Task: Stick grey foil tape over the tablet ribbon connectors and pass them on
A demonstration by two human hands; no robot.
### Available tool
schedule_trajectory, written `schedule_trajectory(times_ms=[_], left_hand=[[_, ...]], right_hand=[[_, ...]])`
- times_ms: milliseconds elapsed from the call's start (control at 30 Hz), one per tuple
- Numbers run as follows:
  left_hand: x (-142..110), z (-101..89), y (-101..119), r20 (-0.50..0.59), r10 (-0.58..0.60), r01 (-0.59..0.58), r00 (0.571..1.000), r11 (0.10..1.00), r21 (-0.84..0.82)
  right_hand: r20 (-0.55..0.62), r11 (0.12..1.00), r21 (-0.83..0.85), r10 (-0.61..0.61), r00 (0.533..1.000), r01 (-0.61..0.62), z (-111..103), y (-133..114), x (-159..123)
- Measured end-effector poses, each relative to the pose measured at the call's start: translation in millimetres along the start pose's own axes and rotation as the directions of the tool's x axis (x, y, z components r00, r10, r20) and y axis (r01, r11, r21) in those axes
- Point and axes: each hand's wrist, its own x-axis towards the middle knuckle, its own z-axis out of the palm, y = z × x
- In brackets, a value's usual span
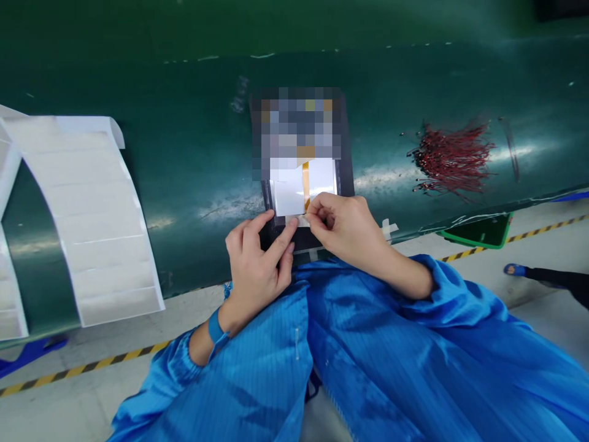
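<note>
The white panel (286,193) is lying on a black board (348,175), its amber tape strip (306,178) running lengthwise away from the person. Being nearer, the right hand (347,224) is pinching its fingers together beside the strip's near end, gripping what I cannot tell; the left hand (257,264) is resting, fingers spread, along the near edge.

No words, brands or numbers could be read; black-and-yellow diagonally striped tape (92,367), a warning-style marking, ran along the pale grey floor (69,411); the white paper sheets (101,209) at the left, divided into rectangular panels, bore no legible print; square blocks hid the upper part of the flat, dark-framed rectangular assembly (289,193), leaving any lettering there unreadable.
</note>
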Motion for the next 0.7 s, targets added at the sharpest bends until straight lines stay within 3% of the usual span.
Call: schedule_trajectory(times_ms=[233,533,700], left_hand=[[-1.9,1.0,-0.8,0.003,-0.013,0.013,1.0,1.0,-0.021],[-2.4,1.1,1.7,-0.021,-0.018,0.018,1.0,1.0,0.005],[1.4,-1.9,8.3,-0.022,-0.02,0.02,1.0,0.999,0.032]], right_hand=[[0.009,0.988,-0.153,-0.002,1.0,0.003,2.2,-2.1,-1.0],[0.005,0.905,-0.421,-0.07,0.998,0.065,13.1,-2.9,-5.5],[-0.094,0.886,-0.447,-0.183,0.979,0.123,13.6,5.8,-12.7]])
